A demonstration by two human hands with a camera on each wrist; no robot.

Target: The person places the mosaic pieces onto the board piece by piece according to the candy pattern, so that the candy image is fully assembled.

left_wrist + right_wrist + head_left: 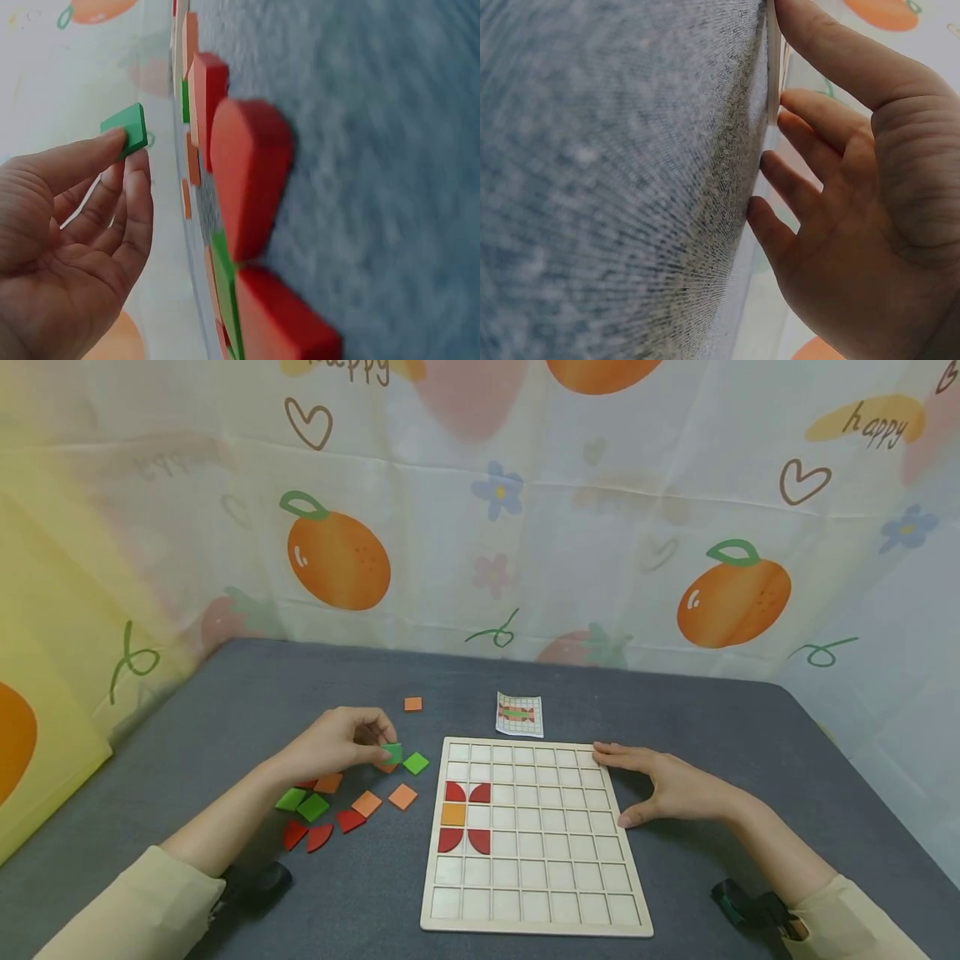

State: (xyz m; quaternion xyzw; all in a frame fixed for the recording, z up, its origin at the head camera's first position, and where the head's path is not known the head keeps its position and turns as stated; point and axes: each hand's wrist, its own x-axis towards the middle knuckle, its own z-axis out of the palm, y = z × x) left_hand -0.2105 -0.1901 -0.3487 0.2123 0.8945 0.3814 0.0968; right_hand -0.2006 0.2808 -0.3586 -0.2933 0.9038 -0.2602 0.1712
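One green tile (pixel 392 754) sits pinched between the thumb and fingertips of the person's left hand (pixel 341 746), raised over the loose pieces beside the board. It is flat, thin and straight-edged, with a smooth face and a darker rim in the left wrist view; the thumb covers part of it. The right hand (pixel 671 785) is spread, fingers extended, its thumb and fingertips touching the right edge of the pale gridded board (pixel 532 847). Toward the board's left side lie four red quarter-round pieces (pixel 480 842), their curves facing different ways, and a yellow-orange square (pixel 453 814) between the left pair. Around the left hand are scattered orange squares (pixel 402 796), more green tiles (pixel 416 763) and red pieces (pixel 319 837), some overlapping. Beyond the board lies a small printed card (pixel 519 717), with a lone orange square (pixel 413 704) farther left. The dark table (pixel 705 902) meets a pale curtain (pixel 585 560) printed with oranges, hearts and flowers.
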